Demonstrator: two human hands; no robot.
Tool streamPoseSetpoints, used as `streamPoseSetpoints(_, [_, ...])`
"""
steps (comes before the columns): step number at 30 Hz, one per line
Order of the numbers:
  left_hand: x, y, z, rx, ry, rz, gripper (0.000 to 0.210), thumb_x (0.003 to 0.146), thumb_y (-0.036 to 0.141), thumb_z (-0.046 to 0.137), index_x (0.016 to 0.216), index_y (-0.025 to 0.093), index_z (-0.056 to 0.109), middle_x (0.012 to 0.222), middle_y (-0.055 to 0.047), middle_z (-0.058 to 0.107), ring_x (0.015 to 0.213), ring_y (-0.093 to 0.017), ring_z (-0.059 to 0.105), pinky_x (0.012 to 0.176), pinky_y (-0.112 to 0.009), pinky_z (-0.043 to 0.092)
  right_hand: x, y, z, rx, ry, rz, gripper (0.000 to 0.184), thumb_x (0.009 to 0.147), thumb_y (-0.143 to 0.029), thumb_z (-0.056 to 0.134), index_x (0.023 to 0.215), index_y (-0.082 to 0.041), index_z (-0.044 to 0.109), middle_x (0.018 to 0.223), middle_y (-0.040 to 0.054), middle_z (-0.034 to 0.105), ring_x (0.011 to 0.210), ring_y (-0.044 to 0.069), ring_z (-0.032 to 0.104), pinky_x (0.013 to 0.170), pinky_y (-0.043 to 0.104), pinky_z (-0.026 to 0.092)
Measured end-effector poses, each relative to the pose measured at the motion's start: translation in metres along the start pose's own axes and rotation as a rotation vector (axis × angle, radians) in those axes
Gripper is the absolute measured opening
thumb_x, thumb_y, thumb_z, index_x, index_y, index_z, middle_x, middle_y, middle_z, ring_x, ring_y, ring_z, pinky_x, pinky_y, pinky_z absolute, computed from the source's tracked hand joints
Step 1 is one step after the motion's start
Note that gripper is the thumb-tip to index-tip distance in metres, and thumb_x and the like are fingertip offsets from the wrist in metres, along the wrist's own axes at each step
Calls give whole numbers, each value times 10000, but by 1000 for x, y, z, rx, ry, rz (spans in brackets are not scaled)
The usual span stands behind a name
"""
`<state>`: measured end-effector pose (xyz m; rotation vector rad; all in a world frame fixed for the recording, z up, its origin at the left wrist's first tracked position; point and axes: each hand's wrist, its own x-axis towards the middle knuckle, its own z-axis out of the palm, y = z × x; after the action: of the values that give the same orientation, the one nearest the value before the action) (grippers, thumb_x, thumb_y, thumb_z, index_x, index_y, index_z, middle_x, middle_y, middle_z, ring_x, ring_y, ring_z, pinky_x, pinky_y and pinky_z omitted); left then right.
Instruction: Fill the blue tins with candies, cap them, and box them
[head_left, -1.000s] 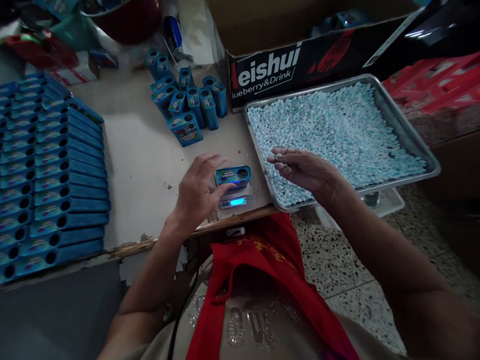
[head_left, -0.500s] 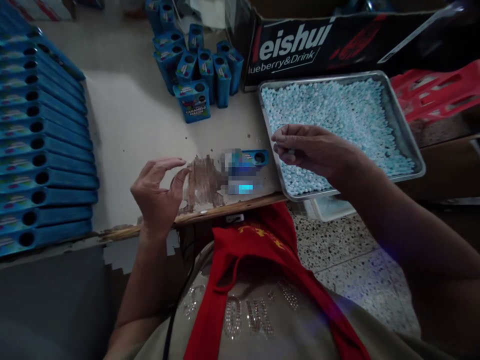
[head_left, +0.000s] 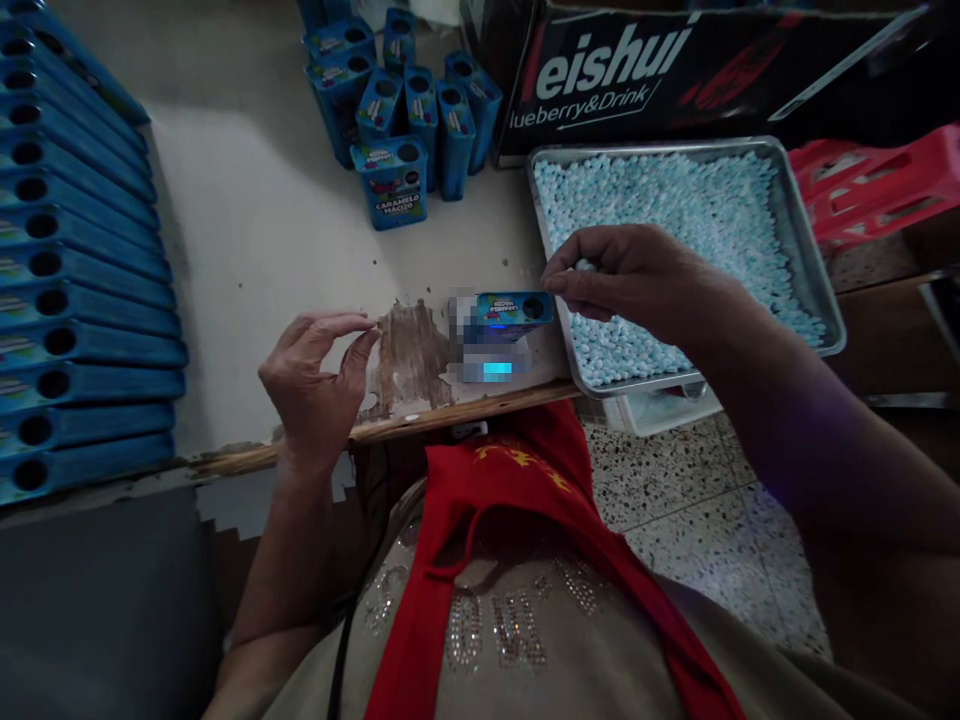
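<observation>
My right hand (head_left: 622,275) hovers at the left side of a metal tray (head_left: 814,280) filled with small pale blue and white candies (head_left: 675,210). Its fingers are closed on a few of these candies (head_left: 585,265). Just left of the fingertips stands a blue candy box (head_left: 506,308) with a round dark hole in its top. Beside and below the box is a pixelated patch with a bright cyan area; what lies there is hidden. Over the table's front edge my left hand (head_left: 315,365) is held with thumb and forefinger tips pinched together. Anything between them is too small to make out.
Several blue boxes with holes (head_left: 394,180) stand at the back, and a long row of them (head_left: 82,300) lines the left. Behind the tray is a black carton (head_left: 600,80); red plastic (head_left: 885,190) lies to its right. The worn wooden table edge (head_left: 465,412) runs before me.
My right hand has risen slightly, and candies now show between its fingers. The left thumb and forefinger have drawn closer together. The view has shifted a little; the blue box shows more plainly.
</observation>
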<state>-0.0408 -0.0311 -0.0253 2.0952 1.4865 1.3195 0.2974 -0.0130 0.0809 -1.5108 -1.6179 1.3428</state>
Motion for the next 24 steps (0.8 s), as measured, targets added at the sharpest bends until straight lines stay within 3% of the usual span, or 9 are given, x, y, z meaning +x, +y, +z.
streamPoseSetpoints(4, [2, 3, 6, -47, -54, -13, 28, 1024, 314, 814, 1044, 294, 811, 1085, -23, 856, 1059, -240, 812, 1007, -389, 644, 2, 0, -5, -43, -2, 1, 149, 954, -271, 889, 906, -203, 766, 608, -48, 555, 554, 102, 458, 487, 260, 300])
streamPoseSetpoints(10, [4, 8, 22, -101, -180, -8, 237, 988, 378, 866, 1189, 279, 789, 1184, -34, 839, 1138, -254, 793, 1062, -402, 631, 3, 2, -4, -4, -29, -3, 221, 957, -355, 909, 886, -227, 744, 614, -37, 553, 552, 114, 447, 491, 289, 309])
streamPoseSetpoints(14, [3, 14, 50, -194, -261, -92, 582, 915, 418, 946, 1414, 254, 694, 1325, -78, 811, 1229, -269, 777, 1142, -427, 608, 2, 4, -6, 15, -30, -24, 261, 972, -421, 887, 875, -238, 728, 605, -41, 534, 535, 112, 420, 482, 287, 302])
streamPoseSetpoints(17, [3, 19, 76, -276, -312, -130, 707, 874, 453, 979, 1466, 244, 655, 1390, -107, 790, 1271, -288, 764, 1151, -450, 603, -2, 13, -20, -1, 67, -52, 270, 998, -470, 840, 895, -249, 723, 638, -26, 567, 564, 131, 467, 510, 295, 372])
streamPoseSetpoints(19, [5, 24, 90, -317, -365, -127, 581, 905, 439, 949, 1394, 254, 697, 1331, -84, 809, 1216, -275, 778, 1107, -431, 619, -7, 26, -33, -89, 174, -87, 204, 1001, -440, 802, 948, -249, 756, 769, 18, 678, 689, 170, 597, 618, 322, 491])
streamPoseSetpoints(21, [10, 29, 99, -341, -409, -111, 409, 956, 391, 895, 1312, 279, 728, 1209, -38, 829, 1118, -245, 790, 1034, -389, 636, -10, 44, -43, -241, 293, -125, 166, 944, -388, 822, 1037, -253, 803, 1055, 77, 779, 1008, 254, 722, 825, 387, 585])
streamPoseSetpoints(23, [19, 37, 103, -327, -430, -62, 323, 983, 321, 849, 1284, 298, 733, 1161, -14, 825, 1068, -227, 783, 992, -363, 638, -12, 65, -46, -305, 406, -137, 250, 898, -380, 859, 1124, -280, 823, 1326, 100, 762, 1339, 335, 671, 1014, 459, 593])
streamPoseSetpoints(24, [26, 42, 104, -303, -432, -15, 318, 988, 279, 827, 1290, 298, 731, 1175, -17, 819, 1074, -229, 776, 990, -362, 634, -12, 75, -44, -246, 451, -127, 263, 906, -397, 858, 1147, -296, 820, 1372, 96, 752, 1402, 342, 646, 1057, 474, 592])
